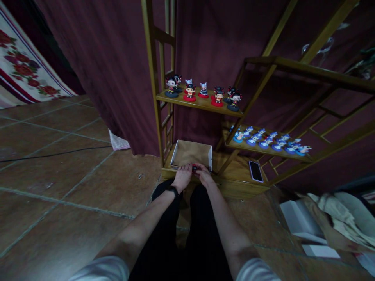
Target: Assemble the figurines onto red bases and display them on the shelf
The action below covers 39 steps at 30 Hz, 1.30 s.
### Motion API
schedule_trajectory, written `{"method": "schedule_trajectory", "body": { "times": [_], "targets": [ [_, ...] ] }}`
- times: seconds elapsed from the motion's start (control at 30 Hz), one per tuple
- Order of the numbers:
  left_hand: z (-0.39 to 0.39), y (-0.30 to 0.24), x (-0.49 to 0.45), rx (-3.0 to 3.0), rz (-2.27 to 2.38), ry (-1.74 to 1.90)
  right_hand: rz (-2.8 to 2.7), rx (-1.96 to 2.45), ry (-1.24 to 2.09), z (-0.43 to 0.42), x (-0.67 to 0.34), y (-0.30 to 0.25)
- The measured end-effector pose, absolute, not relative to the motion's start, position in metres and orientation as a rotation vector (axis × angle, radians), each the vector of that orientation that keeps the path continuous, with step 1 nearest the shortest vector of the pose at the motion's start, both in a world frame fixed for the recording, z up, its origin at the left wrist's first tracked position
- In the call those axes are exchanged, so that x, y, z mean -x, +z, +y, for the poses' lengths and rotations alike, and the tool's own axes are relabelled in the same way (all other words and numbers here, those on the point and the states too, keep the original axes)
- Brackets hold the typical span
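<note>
My left hand (183, 176) and my right hand (203, 174) meet at the front edge of an open, shallow cardboard box (191, 151). Between their curled fingers is a small red-and-black figurine (194, 168), mostly covered by the fingers. The box has white outer walls and a bare brown inside, and rests on the low wooden shelf. Above it, an upper shelf (202, 103) carries several small figurines (190, 92) with black or silver-white hair, on red or dark round bases.
On the right-hand shelf stand several blue-and-white figurines (255, 137). A phone (256, 171) lies on the lower board. Slanting wooden posts (249, 97) divide the rack. White boxes (301, 220) and cloth (336, 212) are on the floor at right; a dark cable (55, 155) runs at left.
</note>
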<state>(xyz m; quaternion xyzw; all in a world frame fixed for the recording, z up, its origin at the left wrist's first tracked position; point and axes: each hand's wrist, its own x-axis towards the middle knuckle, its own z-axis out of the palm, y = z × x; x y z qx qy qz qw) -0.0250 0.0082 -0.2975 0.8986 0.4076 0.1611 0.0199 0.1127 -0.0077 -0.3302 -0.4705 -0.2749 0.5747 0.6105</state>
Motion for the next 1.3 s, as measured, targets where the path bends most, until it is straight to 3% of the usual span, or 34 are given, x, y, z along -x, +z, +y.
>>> {"method": "schedule_trajectory", "body": {
  "times": [0.63, 1.3],
  "targets": [
    [0.007, -0.302, 0.022, -2.852, 1.223, 0.501, -0.63, 1.061, 1.296, -0.009, -0.113, -0.333],
    [0.026, -0.313, 0.019, -1.859, 1.018, 0.847, -0.556, 1.118, 1.362, -0.01, -0.113, -0.326]
  ]
}}
